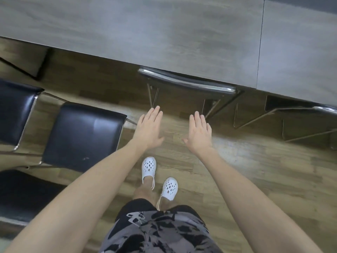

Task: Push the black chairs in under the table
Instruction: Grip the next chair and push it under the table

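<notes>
A long grey table (164, 33) runs across the top of the head view. Directly ahead, a black chair (186, 82) is tucked under the table, with only its backrest top and metal legs showing. My left hand (148, 129) and my right hand (199, 135) are held flat, fingers apart, a short way back from that backrest, touching nothing. To my left a black chair seat (82, 136) stands out on the floor, away from the table. Another black seat (15, 110) is at the far left. At the right edge, a further chair (324, 108) sits under the table.
The floor (255, 170) is wood plank. A dark cushioned surface (23, 196) lies at the lower left, close to my left arm. My feet in white clogs (158, 178) stand about a step back from the table edge. Open floor stretches to my right.
</notes>
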